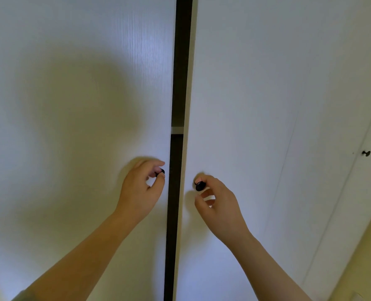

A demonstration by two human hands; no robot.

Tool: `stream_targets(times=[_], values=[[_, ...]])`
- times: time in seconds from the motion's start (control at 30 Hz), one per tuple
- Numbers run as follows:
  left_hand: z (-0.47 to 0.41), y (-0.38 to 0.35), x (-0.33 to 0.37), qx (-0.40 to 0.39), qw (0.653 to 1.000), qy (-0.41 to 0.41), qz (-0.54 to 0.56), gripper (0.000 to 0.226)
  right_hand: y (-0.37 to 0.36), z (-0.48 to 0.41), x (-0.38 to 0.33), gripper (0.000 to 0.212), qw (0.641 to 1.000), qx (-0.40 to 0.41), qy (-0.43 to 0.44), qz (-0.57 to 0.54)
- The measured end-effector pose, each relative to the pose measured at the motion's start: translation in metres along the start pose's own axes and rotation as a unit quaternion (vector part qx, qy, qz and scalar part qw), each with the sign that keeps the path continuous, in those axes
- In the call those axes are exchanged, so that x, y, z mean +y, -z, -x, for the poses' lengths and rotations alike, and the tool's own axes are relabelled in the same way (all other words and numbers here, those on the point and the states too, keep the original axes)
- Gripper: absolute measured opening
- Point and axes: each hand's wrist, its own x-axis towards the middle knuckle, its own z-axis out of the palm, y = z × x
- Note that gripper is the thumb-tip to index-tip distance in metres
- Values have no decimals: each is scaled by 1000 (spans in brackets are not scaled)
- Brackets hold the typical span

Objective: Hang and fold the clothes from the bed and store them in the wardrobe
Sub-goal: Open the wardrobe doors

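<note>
1. Straight ahead in the head view, the wardrobe (115,29) fills the picture. Its left door (71,94) and right door (245,88) stand slightly ajar, and the narrow dark gap between them shows a pale shelf edge (177,130).
2. The left hand (141,192) pinches the left knob (162,171) between thumb and forefinger.
3. The right hand (220,206) curls forefinger and thumb round the right knob (200,186); its other fingers fold loosely.
4. The step looks like opening both doors. It should go best by pulling both knobs evenly towards the body, gripping behind each small head so it cannot slip, and leaving room for the doors to swing.
5. Far right, a third knob (366,153) sits untouched on another door.
6. Neither clothes nor bed are in view.
</note>
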Motion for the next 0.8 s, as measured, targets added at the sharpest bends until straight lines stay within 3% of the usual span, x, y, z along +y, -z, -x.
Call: stream_targets(times=[0.17, 0.3, 0.4, 0.5, 0.57, 0.8], values=[[-5, -7, 31, -89, 982, 61, 153, 32, 8, 14, 1, 31, 1000, 12, 8, 3], [-6, -11, 42, -108, 972, 75, 192, 28, 5, 20, 3, 37, 999, 23, 19, 13], [-7, -8, 40, -121, 972, 67, 192, 28, -15, 30, 9, 68, 997, 77, 14, 19], [-10, -6, 37, -129, 972, 67, 185, 27, -43, 40, 23, 113, 992, 99, -57, 55], [-9, -7, 37, -130, 972, 62, 185, 27, -59, 42, 30, 127, 987, 94, -108, 75], [-8, -7, 37, -136, 972, 48, 186, 27, -75, 35, 45, 129, 975, 128, -142, 111]])
